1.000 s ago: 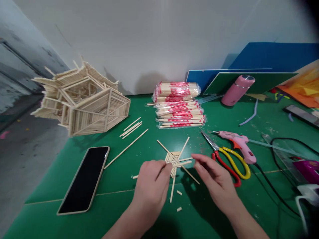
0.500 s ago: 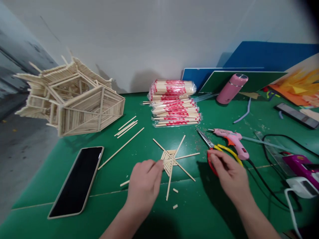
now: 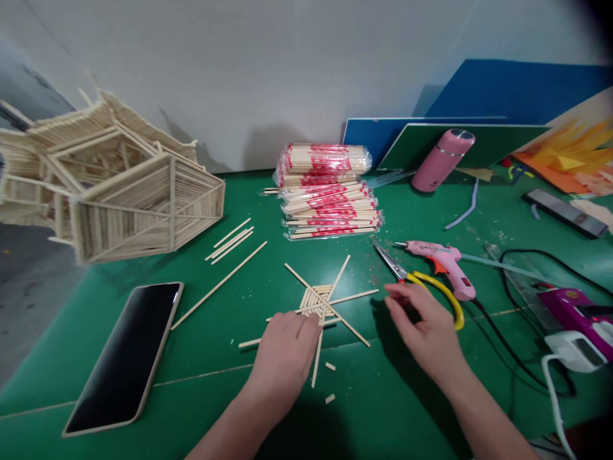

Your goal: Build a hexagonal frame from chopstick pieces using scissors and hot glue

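My left hand rests knuckles up on the green table, its fingertips closed on the near edge of a small flat piece glued from wooden sticks, with long sticks crossing over it. My right hand lies to the right of that piece, fingers curled around the handles of the red and yellow scissors, whose blades point away toward the back left. A pink glue gun lies just behind the scissors.
A large stick-built model stands at the back left, a dark phone in front of it. Wrapped chopstick packs are stacked at the back centre, with a pink bottle to their right. Loose sticks, a purple device and cables lie around.
My right hand left the stick piece, moved right to the scissors and closed on their handles. My left hand stayed on the piece. The view shifted rightward.
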A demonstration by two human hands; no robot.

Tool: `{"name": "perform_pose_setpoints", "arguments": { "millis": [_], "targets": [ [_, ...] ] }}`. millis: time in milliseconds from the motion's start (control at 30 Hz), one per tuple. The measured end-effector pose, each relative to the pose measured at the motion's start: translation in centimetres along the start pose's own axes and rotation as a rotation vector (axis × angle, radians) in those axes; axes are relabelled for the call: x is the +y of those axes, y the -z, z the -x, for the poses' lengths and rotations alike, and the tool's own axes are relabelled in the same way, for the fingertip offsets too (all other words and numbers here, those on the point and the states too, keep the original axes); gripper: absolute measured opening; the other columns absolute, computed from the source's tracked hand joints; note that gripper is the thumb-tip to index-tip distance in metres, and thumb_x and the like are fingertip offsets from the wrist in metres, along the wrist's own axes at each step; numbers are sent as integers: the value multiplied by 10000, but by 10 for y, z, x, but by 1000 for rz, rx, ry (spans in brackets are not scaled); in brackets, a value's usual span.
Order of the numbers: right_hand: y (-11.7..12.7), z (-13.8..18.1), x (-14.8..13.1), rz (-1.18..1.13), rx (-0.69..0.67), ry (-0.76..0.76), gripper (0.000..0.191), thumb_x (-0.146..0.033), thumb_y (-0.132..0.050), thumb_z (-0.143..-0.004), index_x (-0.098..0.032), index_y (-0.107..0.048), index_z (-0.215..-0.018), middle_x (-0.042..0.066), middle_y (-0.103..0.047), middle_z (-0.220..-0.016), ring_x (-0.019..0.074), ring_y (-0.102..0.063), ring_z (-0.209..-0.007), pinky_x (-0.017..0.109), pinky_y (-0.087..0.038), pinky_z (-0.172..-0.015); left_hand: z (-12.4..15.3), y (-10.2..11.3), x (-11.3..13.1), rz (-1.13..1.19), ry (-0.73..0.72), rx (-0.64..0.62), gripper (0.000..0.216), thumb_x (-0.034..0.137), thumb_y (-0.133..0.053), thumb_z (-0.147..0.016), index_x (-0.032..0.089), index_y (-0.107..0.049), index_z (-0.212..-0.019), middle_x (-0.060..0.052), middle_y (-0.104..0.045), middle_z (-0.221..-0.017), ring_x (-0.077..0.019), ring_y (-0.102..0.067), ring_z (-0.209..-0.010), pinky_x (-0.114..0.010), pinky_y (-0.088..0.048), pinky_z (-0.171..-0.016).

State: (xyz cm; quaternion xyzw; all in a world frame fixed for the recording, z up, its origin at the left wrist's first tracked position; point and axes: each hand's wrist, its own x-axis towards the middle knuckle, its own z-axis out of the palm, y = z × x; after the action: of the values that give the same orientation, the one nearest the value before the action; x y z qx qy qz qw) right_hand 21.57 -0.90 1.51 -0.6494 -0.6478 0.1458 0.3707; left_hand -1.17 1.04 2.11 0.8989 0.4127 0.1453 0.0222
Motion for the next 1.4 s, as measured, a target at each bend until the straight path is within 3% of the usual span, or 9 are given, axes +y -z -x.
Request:
{"name": "perform_pose_setpoints", "arguments": {
  "millis": [133, 267, 467, 967, 1400],
  "targets": [
    [-21, -6, -21, -138, -234, 97, 183, -198, -498, -790, -210, -583, -951, 54, -576, -892, 171, -541, -842, 313, -456, -744, 1, -3, 0, 22, 11, -18, 250, 169, -346, -848, 151, -581, -766, -48, -577, -666, -158, -495, -616, -288, -378, -572],
    [-32, -11, -23, -205, -319, 100, 178, -186, -490, -792, -205, -598, -931, 51, -575, -838, 165, -544, -802, 299, -461, -700, 1, -6, 0, 14, 32, 16, 231, 172, -361, -840, 154, -589, -810, -40, -591, -692, -165, -512, -638, -305, -374, -590],
    [-36, -8, -16, -202, -345, 73, 189, -174, -502, -777, -208, -605, -933, 46, -570, -839, 155, -546, -782, 290, -463, -680, -1, -9, -1, -12, 29, 109, 284, 146, -326, -848, 156, -606, -807, -35, -609, -720, -160, -541, -685, -295, -387, -633],
    [-37, -9, -16, -53, -412, 144, 150, -203, -536, -750, -212, -626, -870, 29, -558, -771, 156, -532, -728, 292, -427, -627, -2, -12, -2, -5, 62, 80, 272, 125, -363, -827, 167, -632, -825, -22, -630, -722, -152, -559, -668, -300, -397, -617],
    [-39, -7, -16, -60, -378, 143, 143, -179, -572, -729, -196, -617, -864, 30, -549, -778, 151, -517, -730, 290, -418, -630, -2, -11, -2, 8, 90, 111, 258, 130, -370, -830, 168, -624, -810, -19, -620, -717, -146, -544, -662, -284, -383, -627]
  ]
}}
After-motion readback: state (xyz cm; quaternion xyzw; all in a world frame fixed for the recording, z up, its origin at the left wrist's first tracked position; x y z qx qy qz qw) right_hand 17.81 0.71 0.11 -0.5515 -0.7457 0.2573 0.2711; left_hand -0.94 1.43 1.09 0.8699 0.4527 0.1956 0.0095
